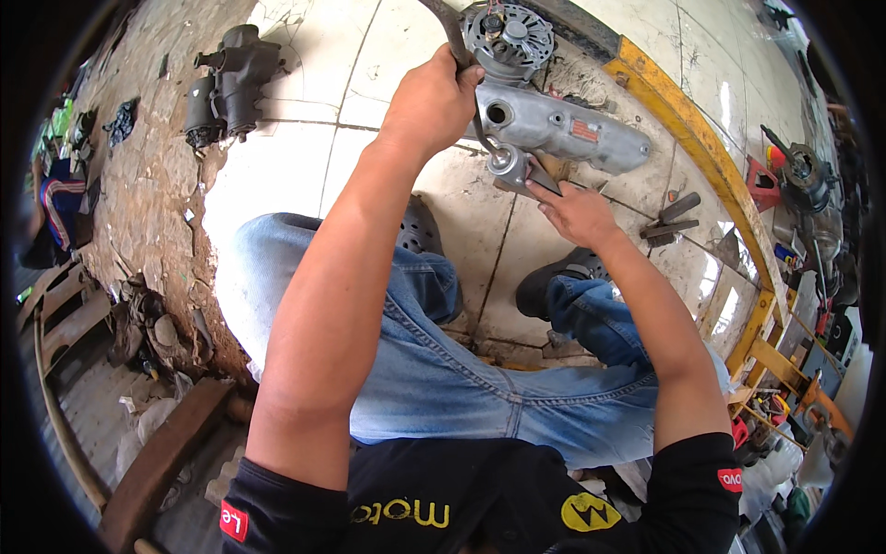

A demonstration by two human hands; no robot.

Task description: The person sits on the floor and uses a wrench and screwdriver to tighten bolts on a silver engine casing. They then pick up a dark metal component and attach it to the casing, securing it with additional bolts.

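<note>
The left hand (432,97) is clenched tight around a dark, bent steel bar (454,42) whose tip reaches a small silvery cylindrical metal part (509,166) on the tiled floor (295,157), far centre. The right hand (574,212) rests flat-fingered against that part, steadying it without closing round it. Just beyond lies a long grey cast-aluminium cover (563,129), next to a finned alternator (508,37). The part looks dense, rigid and probably oily; its flat sides seem safest to hold.

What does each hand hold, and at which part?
Left hand grips the bent metal bar mid-shaft. Right hand only steadies the small metal part.
</note>
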